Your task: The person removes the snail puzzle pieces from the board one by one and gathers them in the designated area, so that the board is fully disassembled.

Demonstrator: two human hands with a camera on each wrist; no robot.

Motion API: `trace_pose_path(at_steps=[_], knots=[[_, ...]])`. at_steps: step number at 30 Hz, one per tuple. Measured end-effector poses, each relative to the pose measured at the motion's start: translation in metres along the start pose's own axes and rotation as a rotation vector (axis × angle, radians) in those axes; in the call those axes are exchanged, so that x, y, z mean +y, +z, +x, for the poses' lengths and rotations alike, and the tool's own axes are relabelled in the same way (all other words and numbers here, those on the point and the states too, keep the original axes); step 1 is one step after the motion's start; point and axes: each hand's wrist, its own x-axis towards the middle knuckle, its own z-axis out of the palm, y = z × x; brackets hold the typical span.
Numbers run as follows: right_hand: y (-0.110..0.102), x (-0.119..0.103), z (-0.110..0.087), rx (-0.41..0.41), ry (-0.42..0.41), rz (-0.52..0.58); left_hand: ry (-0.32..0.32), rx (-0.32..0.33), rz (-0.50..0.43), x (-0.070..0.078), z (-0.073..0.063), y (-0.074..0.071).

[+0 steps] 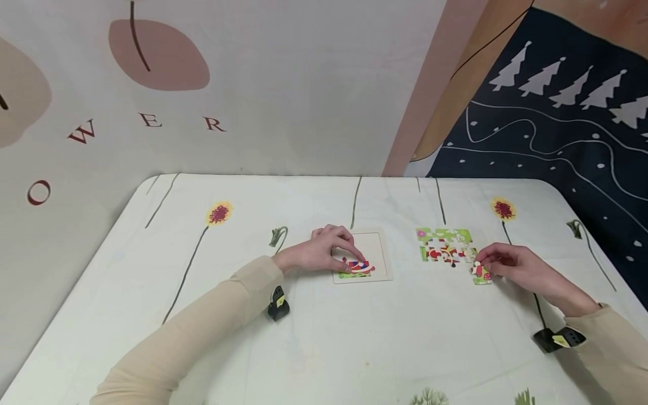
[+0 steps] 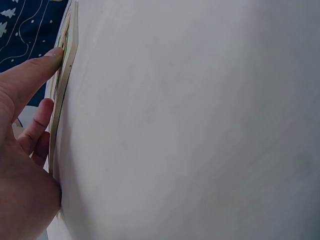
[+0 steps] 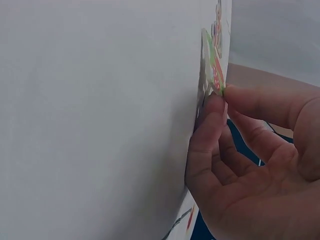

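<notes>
My left hand [image 1: 328,248] rests over a square puzzle board [image 1: 373,247], with thumb and index fingertip touching the puzzle pieces [image 1: 358,268] at its lower edge. Those pieces show red, blue and green print. The left wrist view catches the board's thin edge [image 2: 67,75] side-on beside the fingers. Between thumb and fingertips, my right hand [image 1: 521,270] pinches a puzzle piece [image 1: 481,273] with red, white and green print. In the right wrist view this piece [image 3: 216,75] is tilted up from the white surface. Left of the right hand lies a partly joined group of puzzle pieces [image 1: 445,236].
A white cloth [image 1: 324,349] with printed flowers and stems covers the table. Behind it rises a pale wall hanging [image 1: 304,112], and a dark cloth with white trees [image 1: 552,124] hangs at the right. Both forearms carry small black wrist cameras [image 1: 277,304].
</notes>
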Motion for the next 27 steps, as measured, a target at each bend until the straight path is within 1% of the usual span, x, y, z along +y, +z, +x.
trace_pose_path(at_steps=[10,15,23,27], knots=[[0.000,0.000,0.000,0.002,0.000,0.002,0.004,0.002,-0.006,0.000,0.000,0.000],[0.000,-0.001,-0.002,0.017,-0.007,0.008,0.004,0.004,-0.001,0.000,0.000,-0.001],[0.003,-0.007,-0.003,0.029,0.017,0.019,0.008,0.004,-0.008,0.001,-0.001,-0.001],[0.006,-0.011,-0.002,0.036,-0.006,0.014,0.008,0.007,-0.008,0.000,-0.001,0.000]])
